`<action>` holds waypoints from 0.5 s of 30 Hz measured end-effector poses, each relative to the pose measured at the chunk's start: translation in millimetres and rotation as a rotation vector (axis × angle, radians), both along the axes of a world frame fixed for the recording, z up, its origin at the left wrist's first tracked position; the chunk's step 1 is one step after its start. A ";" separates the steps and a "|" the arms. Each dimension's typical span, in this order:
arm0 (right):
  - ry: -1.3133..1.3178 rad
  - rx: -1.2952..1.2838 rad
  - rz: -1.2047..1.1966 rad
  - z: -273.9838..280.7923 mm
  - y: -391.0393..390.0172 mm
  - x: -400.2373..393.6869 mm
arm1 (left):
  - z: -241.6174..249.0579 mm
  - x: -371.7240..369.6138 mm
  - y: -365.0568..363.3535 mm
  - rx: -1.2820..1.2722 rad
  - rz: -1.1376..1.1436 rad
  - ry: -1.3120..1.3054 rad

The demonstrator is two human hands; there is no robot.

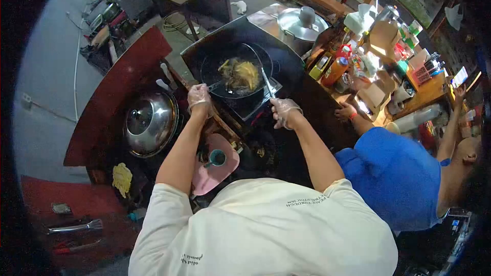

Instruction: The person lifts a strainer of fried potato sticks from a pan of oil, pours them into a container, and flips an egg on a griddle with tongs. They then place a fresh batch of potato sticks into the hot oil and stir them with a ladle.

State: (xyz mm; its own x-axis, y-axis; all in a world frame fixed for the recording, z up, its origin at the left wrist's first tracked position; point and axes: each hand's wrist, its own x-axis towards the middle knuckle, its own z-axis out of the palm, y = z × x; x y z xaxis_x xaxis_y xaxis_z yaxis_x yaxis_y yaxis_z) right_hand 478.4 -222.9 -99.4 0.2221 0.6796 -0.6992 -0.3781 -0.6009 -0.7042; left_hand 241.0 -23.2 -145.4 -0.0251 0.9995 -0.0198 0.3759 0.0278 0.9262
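Note:
A dark wok [209, 66] sits on the stove, with yellowish food [245, 74] frying in dark, bubbling oil. My left hand [199, 98], in a clear plastic glove, is closed round the wok's dark handle at the near left side. Also gloved, my right hand [286, 112] grips a long metal utensil [268, 83] that slants up to the wok's right side. Its working end is hard to make out. Between my forearms and body, a green cup [217, 158] stands on a pink tray [205, 179].
A lidded steel pan [149, 125] is on the left, near a flat yellow piece [121, 179]. Beyond the stove stands a big lidded pot [302, 24]. At right, a person in blue [399, 174] reaches over a crowded table with boxes [376, 92] and bottles [335, 70].

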 end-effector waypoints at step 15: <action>0.203 0.143 -0.066 2.1 -3.9 13.0 | 76.8 10.1 -56.8 0.965 -0.496 0.561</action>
